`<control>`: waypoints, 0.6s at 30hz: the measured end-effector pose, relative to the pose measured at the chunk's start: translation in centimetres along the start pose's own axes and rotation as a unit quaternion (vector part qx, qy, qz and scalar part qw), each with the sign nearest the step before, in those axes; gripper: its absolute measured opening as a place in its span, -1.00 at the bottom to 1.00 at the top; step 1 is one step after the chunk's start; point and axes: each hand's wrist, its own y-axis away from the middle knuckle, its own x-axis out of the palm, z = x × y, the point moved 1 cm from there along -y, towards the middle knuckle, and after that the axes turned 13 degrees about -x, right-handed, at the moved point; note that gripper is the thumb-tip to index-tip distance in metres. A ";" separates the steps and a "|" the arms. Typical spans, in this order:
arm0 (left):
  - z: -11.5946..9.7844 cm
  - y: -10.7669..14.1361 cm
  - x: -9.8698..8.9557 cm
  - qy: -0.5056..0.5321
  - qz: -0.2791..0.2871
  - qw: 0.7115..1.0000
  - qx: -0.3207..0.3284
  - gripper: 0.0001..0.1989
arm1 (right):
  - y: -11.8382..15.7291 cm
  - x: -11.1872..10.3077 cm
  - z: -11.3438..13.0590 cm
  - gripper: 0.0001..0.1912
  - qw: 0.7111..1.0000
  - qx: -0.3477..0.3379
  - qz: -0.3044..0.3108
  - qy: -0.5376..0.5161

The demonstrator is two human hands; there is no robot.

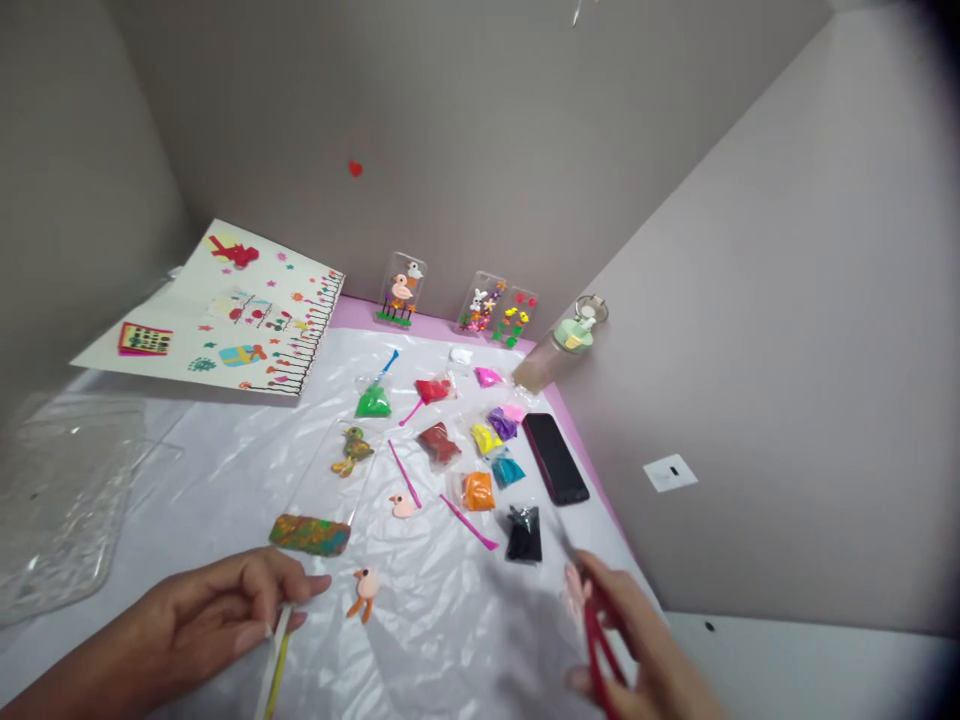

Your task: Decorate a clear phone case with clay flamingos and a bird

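My left hand (pixel 225 615), at the lower left, pinches a thin white strip (pixel 271 660) with a yellow one (pixel 279 675) beside it. In my right hand (pixel 637 650) is a pair of red-handled scissors (pixel 592 645), blurred by motion, blades pointing up and away. Between the hands lies a small pale pink clay bird (pixel 366 588) with orange legs. A pink clay bird piece (pixel 403 507) rests farther back. Just beyond my left hand, a clear phone case (pixel 319 490) carries a mottled green-brown clay bird (pixel 354 450) and a clay slab (pixel 311 535).
Several clay packets, including a black one (pixel 525 535) and an orange one (pixel 478 491), lie near pink modelling tools (pixel 469 522). A phone (pixel 555 458) and bottle (pixel 559 350) are at right. Decorated cases (pixel 403 290) lean on the wall. Clear plastic packaging (pixel 67 500) is at left.
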 end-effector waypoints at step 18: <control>-1.6 1.7 3.3 -0.179 -0.022 0.984 0.019 -0.78 | -8.9 5.1 14.2 -0.77 0.875 -0.321 0.348 0.099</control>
